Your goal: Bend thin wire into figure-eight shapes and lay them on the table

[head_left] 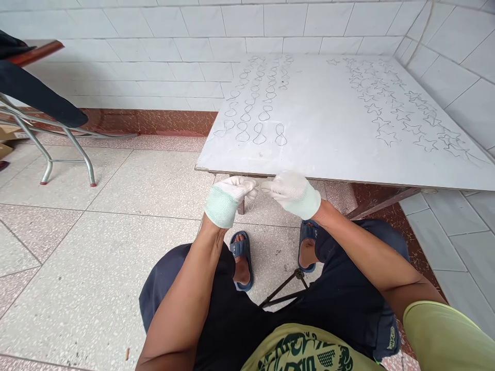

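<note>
Both of my hands wear white knit gloves with pale green cuffs and meet just off the table's near edge. My left hand point(235, 195) is closed, thumb and fingers pinching a thin wire point(250, 207), whose faint curve hangs below the fingertips. Facing it, my right hand point(292, 191) is closed too, its fingertips pinched at the same wire. Most of the wire is hidden by the gloves. On the white tabletop point(309, 129) beyond lie figure-eight wire shapes point(259, 133) in rows at the left, and star-shaped wire pieces point(374, 108) at the right.
A tiled wall point(174, 51) stands behind the table. To the left is a metal-legged folding chair point(73, 149) with dark cloth over it. Slippered feet point(242, 257) rest on the speckled floor below, and a black tripod leg point(284, 288) stands between my legs.
</note>
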Motion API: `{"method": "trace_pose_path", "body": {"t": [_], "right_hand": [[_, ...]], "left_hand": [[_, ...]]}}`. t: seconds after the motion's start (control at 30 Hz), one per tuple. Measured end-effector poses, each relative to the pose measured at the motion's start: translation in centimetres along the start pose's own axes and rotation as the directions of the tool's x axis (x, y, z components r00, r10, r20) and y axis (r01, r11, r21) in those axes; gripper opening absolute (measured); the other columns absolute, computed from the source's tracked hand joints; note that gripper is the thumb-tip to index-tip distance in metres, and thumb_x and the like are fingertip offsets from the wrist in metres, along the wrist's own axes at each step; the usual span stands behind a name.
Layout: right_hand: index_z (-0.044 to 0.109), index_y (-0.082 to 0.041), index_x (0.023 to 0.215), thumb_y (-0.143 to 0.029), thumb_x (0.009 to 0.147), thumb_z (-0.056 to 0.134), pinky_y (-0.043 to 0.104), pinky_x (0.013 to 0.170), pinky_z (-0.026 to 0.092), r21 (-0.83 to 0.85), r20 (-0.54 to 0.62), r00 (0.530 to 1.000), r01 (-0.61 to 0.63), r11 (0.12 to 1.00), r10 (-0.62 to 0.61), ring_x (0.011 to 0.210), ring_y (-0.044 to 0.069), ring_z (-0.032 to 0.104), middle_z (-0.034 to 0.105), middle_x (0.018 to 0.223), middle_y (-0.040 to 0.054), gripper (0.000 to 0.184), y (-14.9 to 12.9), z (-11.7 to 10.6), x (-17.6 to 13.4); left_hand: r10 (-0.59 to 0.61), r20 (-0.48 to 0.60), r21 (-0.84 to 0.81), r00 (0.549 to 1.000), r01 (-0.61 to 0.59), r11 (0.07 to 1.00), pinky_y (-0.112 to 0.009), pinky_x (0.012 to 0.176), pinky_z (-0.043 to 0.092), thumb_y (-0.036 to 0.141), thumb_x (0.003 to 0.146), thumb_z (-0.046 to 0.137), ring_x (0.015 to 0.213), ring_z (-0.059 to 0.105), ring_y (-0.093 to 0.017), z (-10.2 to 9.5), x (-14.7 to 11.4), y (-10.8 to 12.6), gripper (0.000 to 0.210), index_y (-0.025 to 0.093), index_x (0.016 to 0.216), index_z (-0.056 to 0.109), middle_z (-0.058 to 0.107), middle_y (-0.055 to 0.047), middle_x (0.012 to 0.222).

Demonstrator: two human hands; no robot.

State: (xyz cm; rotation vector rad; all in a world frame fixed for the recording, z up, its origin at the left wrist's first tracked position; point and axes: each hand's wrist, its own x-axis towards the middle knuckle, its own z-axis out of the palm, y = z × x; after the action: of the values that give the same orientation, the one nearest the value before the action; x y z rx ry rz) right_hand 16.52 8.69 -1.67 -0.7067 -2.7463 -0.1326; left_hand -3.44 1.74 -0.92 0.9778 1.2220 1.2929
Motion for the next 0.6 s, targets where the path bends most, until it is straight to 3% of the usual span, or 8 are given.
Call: {"method": "trace_pose_path", "body": {"t": [0.17,0.43,0.6], "right_hand": [[0.080,-0.019,0.112,-0.039,0.115,0.036,0.037,0.068,0.021,0.044,-0.062,0.998,-0.025,0.999,0.028,0.071,0.020,0.050,0.069,0.078,0.0064,0.048,-0.2,-0.8,-0.3],[0.080,-0.015,0.111,-0.036,0.115,0.034,0.038,0.072,0.026,0.005,-0.082,0.993,-0.082,0.997,0.083,0.082,0.023,0.057,0.072,0.083,0.0108,0.051,-0.9,-0.9,-0.7],[0.078,-0.014,0.114,-0.029,0.110,0.043,0.038,0.074,0.029,0.001,-0.066,0.993,-0.098,0.995,0.098,0.084,0.024,0.058,0.072,0.086,0.0113,0.039,-1.5,-1.4,-0.6]], "left_hand": [[0.052,-0.046,0.005,0.998,-0.052,0.999,-0.028,0.047,0.047,0.044,0.073,0.086,0.053,0.059,-0.015,-0.2,-0.4,0.5,0.031,0.017,0.073,0.072,0.071,-0.005,0.067],[0.022,0.012,0.199,1.000,-0.024,0.980,-0.028,0.051,0.048,0.042,0.072,0.079,0.056,0.061,-0.016,-0.8,-0.2,1.1,0.028,0.018,0.065,0.068,0.070,-0.006,0.065],[0.047,0.025,0.220,0.999,-0.052,0.974,-0.027,0.049,0.046,0.042,0.066,0.075,0.054,0.059,-0.016,-0.5,-0.1,1.7,0.027,0.019,0.056,0.064,0.064,-0.004,0.057]]}}
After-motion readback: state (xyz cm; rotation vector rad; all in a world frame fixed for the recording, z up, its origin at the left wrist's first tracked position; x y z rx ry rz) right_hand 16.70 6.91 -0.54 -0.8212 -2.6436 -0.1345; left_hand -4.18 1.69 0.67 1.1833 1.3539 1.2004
